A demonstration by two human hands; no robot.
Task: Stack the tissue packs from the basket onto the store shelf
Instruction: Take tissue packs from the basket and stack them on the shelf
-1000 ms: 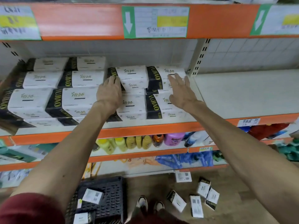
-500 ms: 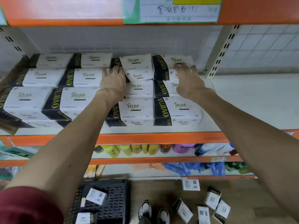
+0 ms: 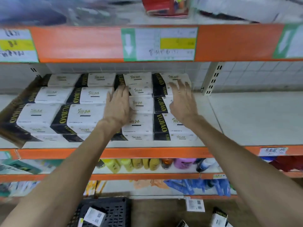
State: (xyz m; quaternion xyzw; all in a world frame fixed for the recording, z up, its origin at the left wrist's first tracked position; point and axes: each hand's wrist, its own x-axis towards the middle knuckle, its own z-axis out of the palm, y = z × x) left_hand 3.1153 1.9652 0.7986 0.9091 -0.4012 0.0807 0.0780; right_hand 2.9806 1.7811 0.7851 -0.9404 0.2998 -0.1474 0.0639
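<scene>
White and black tissue packs lie stacked in rows on the orange-edged store shelf. My left hand rests flat with straight fingers against the left side of the middle stack. My right hand hovers with spread fingers over the right-hand stack, at its upper packs; contact is unclear. Below, the black basket stands on the floor with a tissue pack inside.
The shelf surface to the right of the stacks holds nothing. A perforated upright stands behind the right stack. Bottles fill the lower shelf. More tissue packs lie on the floor at the right.
The camera tilted up, showing the upper shelf. My right hand lifted slightly off the top right pack and spread its fingers. My left hand stays at the middle stack.
</scene>
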